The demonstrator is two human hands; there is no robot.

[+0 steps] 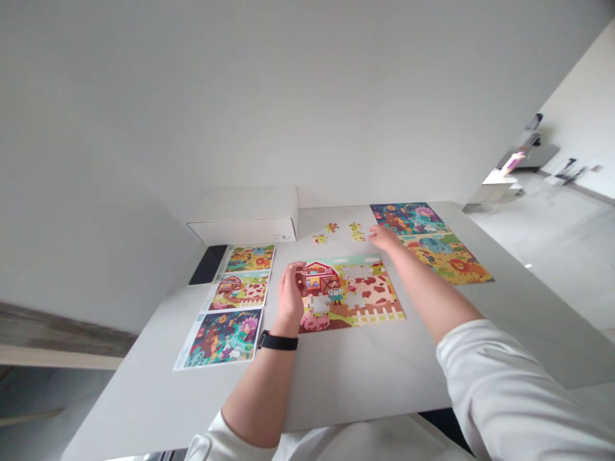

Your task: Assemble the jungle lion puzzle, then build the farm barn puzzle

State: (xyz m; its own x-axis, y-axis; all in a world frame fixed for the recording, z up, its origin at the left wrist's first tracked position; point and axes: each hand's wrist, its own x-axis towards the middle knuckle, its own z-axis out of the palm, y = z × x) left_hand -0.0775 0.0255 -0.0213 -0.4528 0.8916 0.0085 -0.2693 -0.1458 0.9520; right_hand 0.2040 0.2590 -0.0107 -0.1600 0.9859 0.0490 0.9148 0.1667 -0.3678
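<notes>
A farm puzzle [384, 291] with a red barn, a cow and a white fence lies on the table, with gaps showing in its middle. My left hand [291, 291] rests at its left edge, fingers curled over the barn side; whether a piece is between them is too small to tell. Beyond the puzzle lie loose pieces: a green cluster [356, 232], an orange-brown piece [331, 227] and a yellowish piece [319, 239]. My right hand [383, 237] is just right of the green cluster, fingers drawn together, their contents unclear.
A white box [245, 214] stands against the wall. Left of the puzzle are a dark phone [209, 264] and three printed pictures, the nearest a dark-blue one [225, 337]. At right lie a blue animal puzzle [408, 218] and a yellow one [444, 258].
</notes>
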